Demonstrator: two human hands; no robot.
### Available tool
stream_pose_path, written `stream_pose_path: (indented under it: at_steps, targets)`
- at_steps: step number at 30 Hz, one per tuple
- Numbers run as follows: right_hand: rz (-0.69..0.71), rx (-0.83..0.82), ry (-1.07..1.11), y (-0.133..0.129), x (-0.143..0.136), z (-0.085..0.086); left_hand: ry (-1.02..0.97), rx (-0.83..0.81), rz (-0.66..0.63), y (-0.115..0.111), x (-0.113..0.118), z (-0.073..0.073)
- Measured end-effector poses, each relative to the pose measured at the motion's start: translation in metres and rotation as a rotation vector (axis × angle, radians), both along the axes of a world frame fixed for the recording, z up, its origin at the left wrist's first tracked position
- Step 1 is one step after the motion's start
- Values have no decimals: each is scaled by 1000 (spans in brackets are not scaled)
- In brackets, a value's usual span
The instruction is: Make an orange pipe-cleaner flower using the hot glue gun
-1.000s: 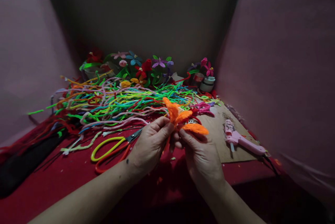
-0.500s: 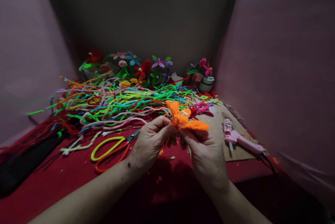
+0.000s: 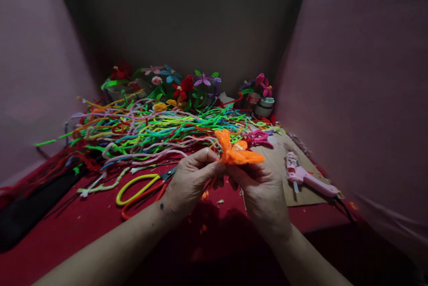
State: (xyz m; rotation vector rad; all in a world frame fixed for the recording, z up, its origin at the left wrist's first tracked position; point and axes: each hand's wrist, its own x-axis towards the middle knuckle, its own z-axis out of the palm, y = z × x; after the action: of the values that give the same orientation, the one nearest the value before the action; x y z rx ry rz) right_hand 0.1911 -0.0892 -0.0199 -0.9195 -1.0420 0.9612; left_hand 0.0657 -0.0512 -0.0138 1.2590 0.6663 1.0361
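Observation:
An orange pipe-cleaner flower (image 3: 239, 156) with pale yellow stamens is held up over the red cloth, its petals spread. My left hand (image 3: 192, 181) pinches its base from the left between thumb and fingers. From the right, my right hand (image 3: 262, 194) grips the same base, thumb near the other thumb, with fingers curled beneath the petals. The flower's underside is hidden by my fingers. Just left of my left hand lie scissors (image 3: 138, 190) with one yellow and one orange-red handle, their blades partly covered by that hand.
Behind the hands spreads a heap of multicoloured pipe cleaners (image 3: 160, 128). Finished flowers (image 3: 183, 87) stand at the back, near a small jar (image 3: 264, 107). A pink glue gun (image 3: 309, 179) rests on cardboard (image 3: 277, 174) at right. A magenta flower piece (image 3: 261, 137) lies nearby.
The orange flower has been turned and tilted slightly, so its stamens and centre show more. Both hands keep their hold and have shifted only a little.

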Motion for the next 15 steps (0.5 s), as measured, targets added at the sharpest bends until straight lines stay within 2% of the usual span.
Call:
stream_pose_path:
  at_steps: [8, 15]
  targets:
    - [-33, 13, 38, 0, -1, 3, -46, -29, 6, -2, 1, -1]
    - [111, -5, 142, 3, 2, -3, -85, -35, -48, -2, 0, -3]
